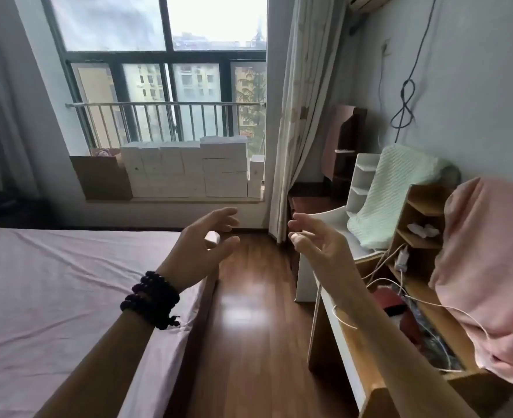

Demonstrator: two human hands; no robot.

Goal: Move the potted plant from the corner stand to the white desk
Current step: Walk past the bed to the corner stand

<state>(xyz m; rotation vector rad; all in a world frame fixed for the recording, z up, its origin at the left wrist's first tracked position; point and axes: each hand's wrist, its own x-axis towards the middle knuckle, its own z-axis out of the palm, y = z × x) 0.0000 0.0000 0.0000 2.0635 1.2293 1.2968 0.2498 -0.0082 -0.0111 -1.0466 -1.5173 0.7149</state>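
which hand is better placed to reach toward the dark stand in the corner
Right. The right hand is open on the side of the dark stand, beside the white desk; the left hand is over by the bed. No plant shows yet.

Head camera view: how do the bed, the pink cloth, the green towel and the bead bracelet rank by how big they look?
1. bed
2. pink cloth, though nearness to the camera enlarges it
3. green towel
4. bead bracelet

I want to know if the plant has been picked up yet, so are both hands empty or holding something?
Empty. The left hand and right hand are both open, fingers spread, raised over the wooden floor. No potted plant is visible.
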